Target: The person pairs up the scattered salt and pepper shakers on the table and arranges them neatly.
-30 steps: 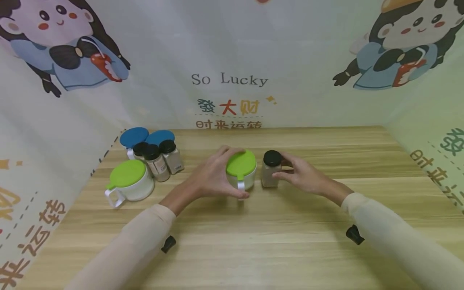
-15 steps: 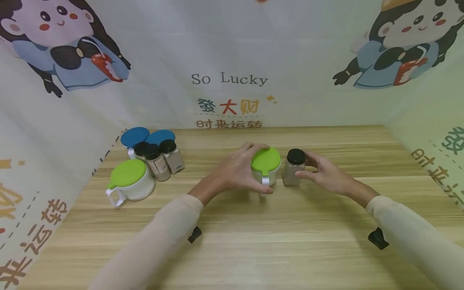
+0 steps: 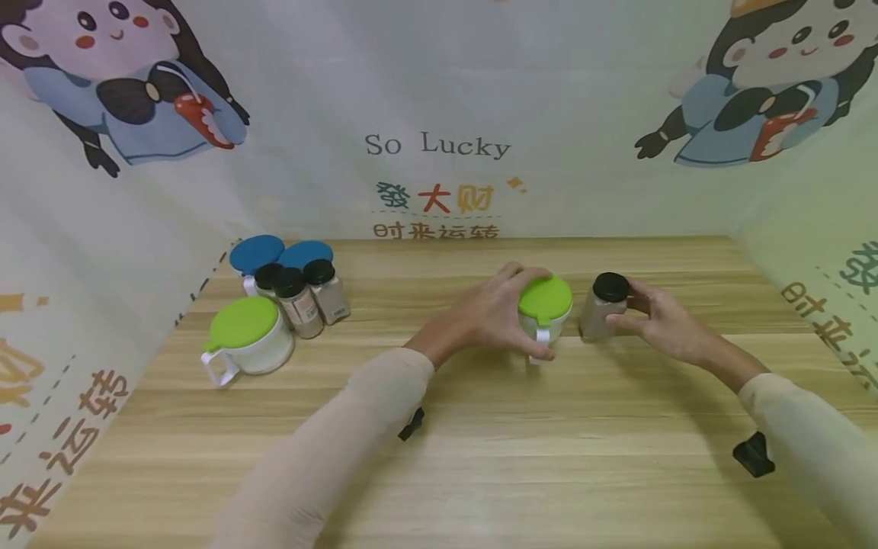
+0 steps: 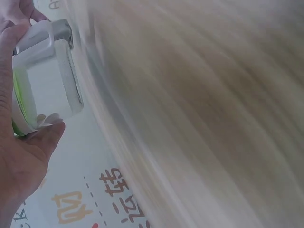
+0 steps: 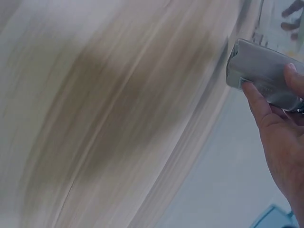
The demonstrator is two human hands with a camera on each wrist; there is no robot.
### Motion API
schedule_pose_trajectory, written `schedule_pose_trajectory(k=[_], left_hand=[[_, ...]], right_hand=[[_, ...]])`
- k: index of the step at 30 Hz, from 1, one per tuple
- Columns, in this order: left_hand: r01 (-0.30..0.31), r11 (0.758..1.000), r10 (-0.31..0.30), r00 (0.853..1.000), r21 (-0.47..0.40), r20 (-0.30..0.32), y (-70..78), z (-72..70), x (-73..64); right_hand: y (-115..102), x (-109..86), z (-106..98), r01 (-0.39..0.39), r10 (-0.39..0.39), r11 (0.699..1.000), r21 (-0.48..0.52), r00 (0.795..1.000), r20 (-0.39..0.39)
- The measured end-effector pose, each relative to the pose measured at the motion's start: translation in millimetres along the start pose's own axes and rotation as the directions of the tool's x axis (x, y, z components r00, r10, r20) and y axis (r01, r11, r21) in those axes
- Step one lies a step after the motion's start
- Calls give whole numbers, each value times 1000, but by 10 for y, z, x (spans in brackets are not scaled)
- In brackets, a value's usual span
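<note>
My left hand [image 3: 495, 311] grips a white seasoning pot with a green lid [image 3: 546, 300], thumb in front by its white handle. In the left wrist view the pot's clear body [image 4: 47, 85] shows between thumb and fingers of the left hand [image 4: 23, 164]. Just to the right, my right hand [image 3: 668, 324] pinches a spice jar with a black lid [image 3: 610, 287] between thumb and fingers. From the right wrist the jar's glass body [image 5: 261, 71] is seen held at the fingertips of the right hand [image 5: 282, 142]. Both containers stand nearly upright, a narrow gap between them.
At the left of the wooden table [image 3: 521, 473] stands another green-lidded pot [image 3: 257, 354]. Behind it are several black-lidded spice jars [image 3: 299, 309] and two pots with blue lids [image 3: 257, 255]. A printed curtain [image 3: 439, 91] encloses the back and sides.
Both hands have moved steadily to the right across the table, carrying the green-lidded pot and the black-lidded spice jar side by side. The group at the left stayed put.
</note>
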State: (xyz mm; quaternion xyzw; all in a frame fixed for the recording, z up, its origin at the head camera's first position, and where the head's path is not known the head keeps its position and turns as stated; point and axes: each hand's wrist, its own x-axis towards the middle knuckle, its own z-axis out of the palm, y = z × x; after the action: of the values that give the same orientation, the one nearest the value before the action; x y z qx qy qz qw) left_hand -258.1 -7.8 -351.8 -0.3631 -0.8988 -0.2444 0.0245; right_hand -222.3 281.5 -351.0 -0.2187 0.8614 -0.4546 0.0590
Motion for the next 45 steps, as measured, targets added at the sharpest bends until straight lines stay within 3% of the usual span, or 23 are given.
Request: schedule_pose_trajectory(k=[10,24,30,45], left_hand=[[-13,1000,12,1000,12,26,133,178,322],[-4,998,7,998,-64,55,258,389,763],[17,991,-7,997,-135,74,295,512,840],[122,964,-88,985,-237,151,376,618,900]], right_hand=[[267,-112,-405,-97,96,994,-42,995,-35],[437,-98,-605,-140,140,990,23,990,-7],[447,-74,-619,-187,185,980,69,982,30],[478,-77,-580,-170,168,976,137,985,26]])
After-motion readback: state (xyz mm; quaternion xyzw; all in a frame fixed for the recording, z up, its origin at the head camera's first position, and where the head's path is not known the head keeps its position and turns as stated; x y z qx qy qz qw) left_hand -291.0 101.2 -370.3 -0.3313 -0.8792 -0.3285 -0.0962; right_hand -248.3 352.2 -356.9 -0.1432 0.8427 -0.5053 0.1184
